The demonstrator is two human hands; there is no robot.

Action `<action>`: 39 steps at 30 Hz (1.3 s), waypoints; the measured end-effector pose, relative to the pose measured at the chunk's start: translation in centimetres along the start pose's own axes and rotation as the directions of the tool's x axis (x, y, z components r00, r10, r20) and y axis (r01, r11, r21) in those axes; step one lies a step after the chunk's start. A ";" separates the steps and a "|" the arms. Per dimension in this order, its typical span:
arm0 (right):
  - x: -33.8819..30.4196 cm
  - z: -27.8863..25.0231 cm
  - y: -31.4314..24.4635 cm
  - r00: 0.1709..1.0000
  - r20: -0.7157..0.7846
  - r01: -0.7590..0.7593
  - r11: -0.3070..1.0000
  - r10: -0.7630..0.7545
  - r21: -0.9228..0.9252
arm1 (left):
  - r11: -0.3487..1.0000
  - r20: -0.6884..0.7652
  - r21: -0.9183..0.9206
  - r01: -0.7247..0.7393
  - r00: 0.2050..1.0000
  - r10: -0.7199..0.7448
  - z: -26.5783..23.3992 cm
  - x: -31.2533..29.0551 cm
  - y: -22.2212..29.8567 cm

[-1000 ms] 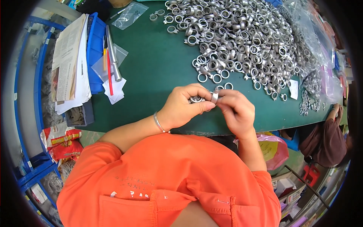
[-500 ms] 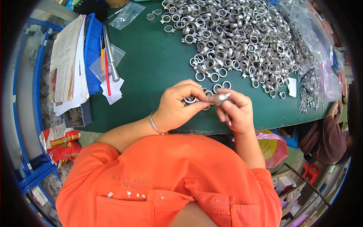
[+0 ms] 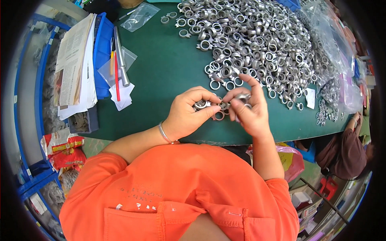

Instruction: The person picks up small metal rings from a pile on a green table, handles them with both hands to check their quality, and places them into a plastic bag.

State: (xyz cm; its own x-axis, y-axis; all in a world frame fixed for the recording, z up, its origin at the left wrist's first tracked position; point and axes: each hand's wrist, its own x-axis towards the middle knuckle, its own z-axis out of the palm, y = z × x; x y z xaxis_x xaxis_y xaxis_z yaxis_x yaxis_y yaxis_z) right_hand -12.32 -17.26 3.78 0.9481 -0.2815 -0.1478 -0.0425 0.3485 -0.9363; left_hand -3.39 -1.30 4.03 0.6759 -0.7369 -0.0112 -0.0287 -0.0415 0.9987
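Close to the table's near edge, my left hand [image 3: 188,109] is closed round metal rings [image 3: 201,105], with thumb and forefinger pinched at their right side. Just right of it, my right hand [image 3: 254,110] has metal ring pieces [image 3: 243,97] between thumb and fingers; its forefinger points up and away, and motion blurs the fingertips. A loose ring [image 3: 218,115] lies on the green table below the gap between my hands. Beyond them spreads a large pile of silver-grey metal rings [image 3: 257,44], many with a small lug on the side.
At the left stand a blue tray [image 3: 103,52], newspapers [image 3: 74,60], a tapered metal rod [image 3: 120,60] and a red pen [image 3: 117,78]. Clear plastic bags [image 3: 335,44] and smaller metal parts [image 3: 326,112] lie at the right. Another person [image 3: 343,150] sits at the far right.
My right hand has turned and its forefinger has lifted outward; the ring piece in it has shifted up and slightly right. The left hand has barely moved.
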 end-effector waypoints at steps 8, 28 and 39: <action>-0.9 0.9 1.1 0.993 0.108 0.075 0.969 -0.050 -0.234 | 0.964 0.070 0.210 -0.162 0.986 0.150 0.1 0.4 0.0; -1.8 0.3 1.7 0.953 0.299 -0.152 0.929 0.048 0.338 | 0.953 -0.189 0.012 -0.303 0.935 0.299 0.4 0.6 1.1; -1.9 1.3 2.3 0.980 0.198 -0.127 0.852 0.028 0.507 | 0.704 0.010 0.277 -0.654 0.734 0.679 2.0 1.9 2.3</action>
State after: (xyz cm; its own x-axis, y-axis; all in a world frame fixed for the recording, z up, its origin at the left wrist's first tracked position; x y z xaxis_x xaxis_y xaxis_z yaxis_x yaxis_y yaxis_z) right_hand -13.86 -14.78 2.31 0.9902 -0.0887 -0.1078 0.0032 0.7865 -0.6176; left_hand -3.67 -4.12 6.26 0.4692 -0.5764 0.6690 -0.6666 0.2657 0.6965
